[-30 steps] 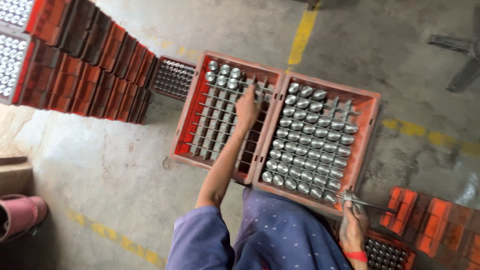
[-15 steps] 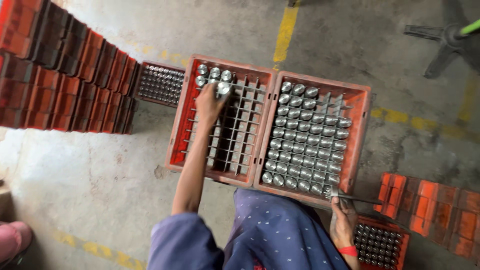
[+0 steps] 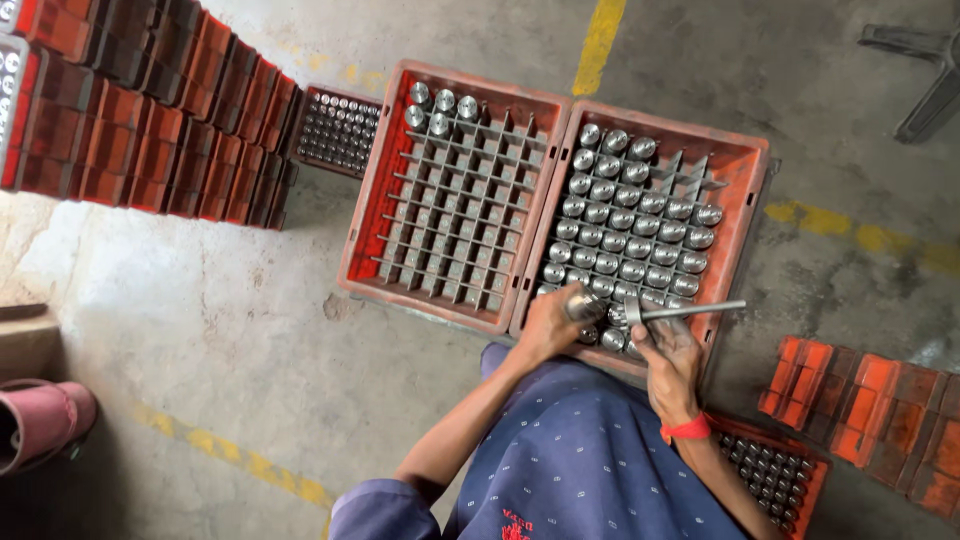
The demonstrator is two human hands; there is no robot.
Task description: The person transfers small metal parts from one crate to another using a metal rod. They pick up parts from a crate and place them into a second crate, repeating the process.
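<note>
Two red plastic crates stand side by side on the concrete floor. The left crate [image 3: 365, 215] holds a grey divider grid with three shiny metal cylinders [image 3: 442, 101] in its far row. Several metal cylinders [image 3: 630, 225] fill most cells of the right crate [image 3: 745, 170]. My left hand [image 3: 552, 320] grips one metal cylinder [image 3: 586, 305] at the near edge of the right crate. Beside it, my right hand [image 3: 668, 350], with a red band at the wrist, holds a thin metal rod tool [image 3: 690, 311] that points right.
Stacks of red crates [image 3: 150, 110] line the far left, with another filled crate [image 3: 335, 130] behind them. More red crates [image 3: 870, 410] and a filled one [image 3: 770, 470] sit at the near right. Yellow floor lines [image 3: 600, 40] cross the concrete. A pink object [image 3: 40, 425] lies at left.
My left hand left the far rows of the left crate and came back to the near edge of the right crate, where it now grips a cylinder. The right hand rose to the same edge.
</note>
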